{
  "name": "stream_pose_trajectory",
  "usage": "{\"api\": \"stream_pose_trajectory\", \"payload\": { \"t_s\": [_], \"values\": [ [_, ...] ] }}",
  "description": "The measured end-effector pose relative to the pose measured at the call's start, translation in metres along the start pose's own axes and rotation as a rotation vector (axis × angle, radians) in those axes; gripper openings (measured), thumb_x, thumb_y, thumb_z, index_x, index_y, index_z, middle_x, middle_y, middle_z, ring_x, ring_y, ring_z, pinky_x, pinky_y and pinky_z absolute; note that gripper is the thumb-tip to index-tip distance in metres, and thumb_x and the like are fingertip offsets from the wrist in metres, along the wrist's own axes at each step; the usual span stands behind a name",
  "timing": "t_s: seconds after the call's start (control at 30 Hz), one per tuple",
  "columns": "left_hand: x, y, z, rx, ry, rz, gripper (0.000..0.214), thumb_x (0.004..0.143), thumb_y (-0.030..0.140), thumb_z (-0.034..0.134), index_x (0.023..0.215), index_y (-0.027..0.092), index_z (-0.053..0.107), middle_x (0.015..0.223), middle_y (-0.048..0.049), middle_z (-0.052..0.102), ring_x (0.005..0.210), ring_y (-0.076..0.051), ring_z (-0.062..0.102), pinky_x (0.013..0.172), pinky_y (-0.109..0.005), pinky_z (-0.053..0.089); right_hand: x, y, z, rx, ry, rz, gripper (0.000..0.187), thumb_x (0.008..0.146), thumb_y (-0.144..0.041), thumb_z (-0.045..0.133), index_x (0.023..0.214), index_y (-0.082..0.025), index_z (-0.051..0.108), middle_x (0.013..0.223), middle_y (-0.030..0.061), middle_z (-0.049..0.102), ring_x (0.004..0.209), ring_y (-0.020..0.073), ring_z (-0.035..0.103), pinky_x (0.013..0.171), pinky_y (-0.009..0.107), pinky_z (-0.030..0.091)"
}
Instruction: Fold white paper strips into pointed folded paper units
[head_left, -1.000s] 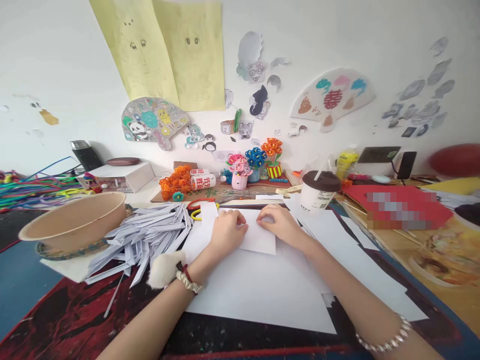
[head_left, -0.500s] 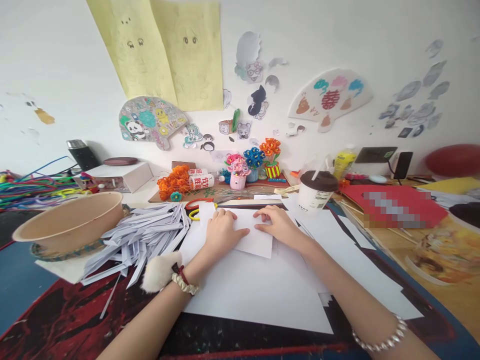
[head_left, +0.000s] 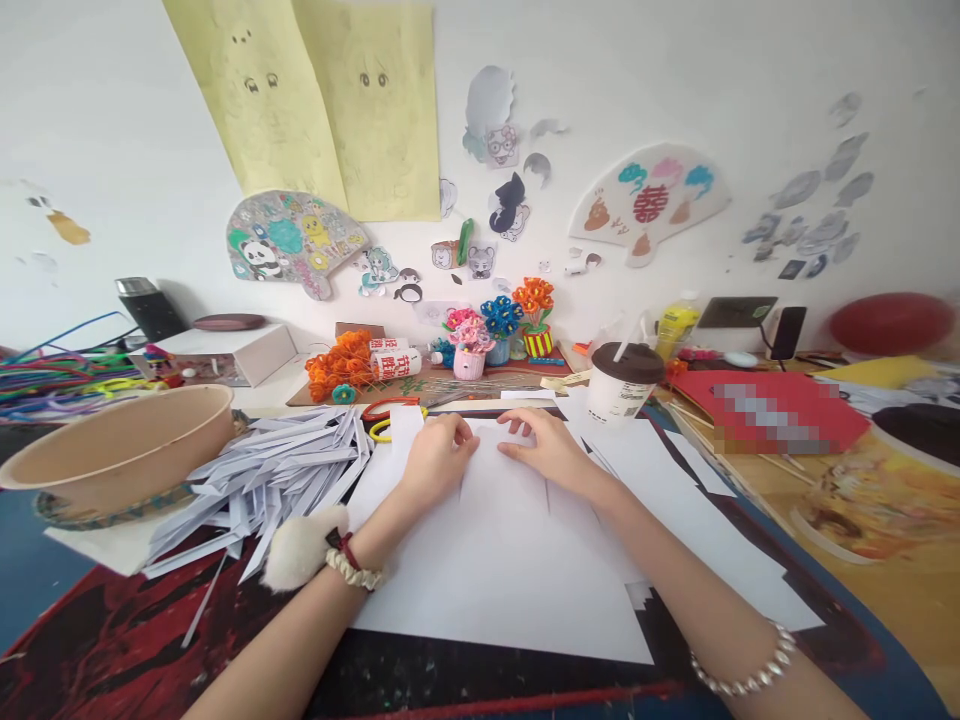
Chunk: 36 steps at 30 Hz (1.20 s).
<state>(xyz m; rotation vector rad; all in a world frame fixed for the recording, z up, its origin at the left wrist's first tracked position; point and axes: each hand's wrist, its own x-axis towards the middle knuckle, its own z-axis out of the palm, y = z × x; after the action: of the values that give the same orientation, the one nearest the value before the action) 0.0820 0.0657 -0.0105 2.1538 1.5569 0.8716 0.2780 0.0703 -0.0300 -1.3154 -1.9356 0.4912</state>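
Observation:
My left hand (head_left: 439, 455) has its fingers curled in over the left side of a small white sheet of paper (head_left: 495, 475). Opposite it, my right hand (head_left: 551, 450) bends its fingers and thumb at the sheet's right side, a gap between the two hands. The small sheet's outline is faint against the large white paper (head_left: 510, 600) beneath. A heap of folded white paper strips (head_left: 277, 480) lies left of my left hand. Scissors with red and yellow handles (head_left: 381, 425) are partly covered behind the paper.
A tan basin (head_left: 120, 440) stands at the left. A lidded paper cup (head_left: 622, 385) is behind my right hand. More white sheets (head_left: 690, 520) spread rightward. Pipe-cleaner flowers (head_left: 472, 335) line the back, with a red sheet (head_left: 772, 410) and a printed tub (head_left: 892, 490) at the right.
My left fingers have drawn in and curled more. The small sheet's lower edge, clear before, hardly shows now. The whole view has shifted slightly.

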Motion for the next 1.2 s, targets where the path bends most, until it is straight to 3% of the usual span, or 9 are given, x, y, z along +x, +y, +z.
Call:
{"api": "stream_pose_trajectory", "payload": {
  "t_s": [0.1,0.2,0.4,0.53,0.6,0.73,0.93,1.07,1.2],
  "values": [
    [0.003,-0.002,-0.008,-0.119,0.066,0.001,0.009,0.084,0.027,0.051,0.079,0.02,0.053,0.08,-0.0013,0.065,0.069,-0.016,0.057,0.061,-0.027,0.041,0.001,-0.001,-0.006,0.06,0.041,0.062,0.021,0.074,-0.036,0.07,0.088,-0.02,0.07,0.096,0.0063,0.07,0.089,0.0242,0.059,0.077,0.035,0.043],
    [0.004,-0.001,-0.013,-0.227,0.104,0.025,0.017,0.086,0.035,0.048,0.083,0.019,0.054,0.079,-0.0012,0.064,0.072,-0.015,0.058,0.06,-0.025,0.041,0.001,-0.006,-0.012,0.223,-0.024,0.116,0.022,0.074,-0.04,0.069,0.077,-0.018,0.07,0.087,0.0059,0.071,0.076,0.0222,0.059,0.07,0.034,0.042],
    [0.003,0.003,-0.016,-0.389,0.271,0.012,0.028,0.085,0.042,0.05,0.072,0.018,0.056,0.069,0.0009,0.057,0.066,-0.013,0.051,0.058,-0.023,0.038,-0.003,-0.018,-0.009,0.768,-0.152,0.155,0.042,0.075,-0.046,0.07,0.105,-0.018,0.069,0.098,0.0081,0.072,0.08,0.0191,0.062,0.068,0.03,0.046],
    [0.002,0.006,-0.021,-0.467,0.356,-0.032,0.031,0.085,0.043,0.05,0.07,0.017,0.057,0.066,0.0013,0.055,0.064,-0.013,0.049,0.057,-0.022,0.036,-0.004,-0.02,-0.007,0.796,-0.219,0.2,0.038,0.071,-0.049,0.072,0.088,-0.015,0.074,0.083,0.0075,0.072,0.072,0.0175,0.062,0.071,0.033,0.049],
    [0.001,0.01,-0.024,-0.582,0.309,-0.084,0.038,0.087,0.048,0.047,0.07,0.016,0.06,0.067,-0.0007,0.057,0.065,-0.014,0.051,0.057,-0.022,0.037,-0.004,-0.02,-0.008,0.807,-0.151,0.231,0.037,0.068,-0.049,0.074,0.082,-0.015,0.074,0.079,0.006,0.07,0.071,0.017,0.061,0.073,0.034,0.051],
    [-0.005,0.018,-0.03,-0.834,0.068,-0.126,0.043,0.083,0.054,0.053,0.085,0.014,0.067,0.078,-0.0046,0.066,0.072,-0.016,0.058,0.063,-0.024,0.044,-0.004,-0.021,-0.01,0.817,-0.039,0.262,0.034,0.066,-0.049,0.076,0.07,-0.015,0.071,0.071,0.0038,0.066,0.066,0.0152,0.058,0.067,0.033,0.052],
    [-0.01,0.02,-0.033,-1.034,-0.221,-0.118,0.05,0.083,0.055,0.057,0.117,0.019,0.061,0.089,-0.0064,0.071,0.082,-0.019,0.064,0.071,-0.026,0.049,-0.004,-0.024,-0.009,0.845,-0.059,0.238,0.032,0.066,-0.046,0.077,0.063,-0.015,0.068,0.063,0.0007,0.058,0.065,0.0138,0.055,0.06,0.029,0.051],
    [-0.012,0.02,-0.033,-1.054,-0.266,-0.148,0.061,0.076,0.061,0.062,0.119,0.019,0.06,0.091,-0.0078,0.071,0.083,-0.02,0.065,0.068,-0.026,0.049,-0.006,-0.03,-0.01,0.851,-0.063,0.206,0.029,0.067,-0.043,0.077,0.065,-0.015,0.069,0.063,0.0001,0.059,0.06,0.0112,0.052,0.056,0.026,0.047],
    [-0.015,0.025,-0.028,-0.848,-0.217,-0.127,0.053,0.079,0.057,0.06,0.113,0.017,0.063,0.102,-0.0092,0.069,0.083,-0.019,0.063,0.065,-0.024,0.048,-0.006,-0.032,-0.008,0.839,-0.047,0.193,0.03,0.067,-0.044,0.077,0.078,-0.016,0.075,0.072,0.0037,0.067,0.061,0.0124,0.055,0.054,0.027,0.047]
  ]
}}
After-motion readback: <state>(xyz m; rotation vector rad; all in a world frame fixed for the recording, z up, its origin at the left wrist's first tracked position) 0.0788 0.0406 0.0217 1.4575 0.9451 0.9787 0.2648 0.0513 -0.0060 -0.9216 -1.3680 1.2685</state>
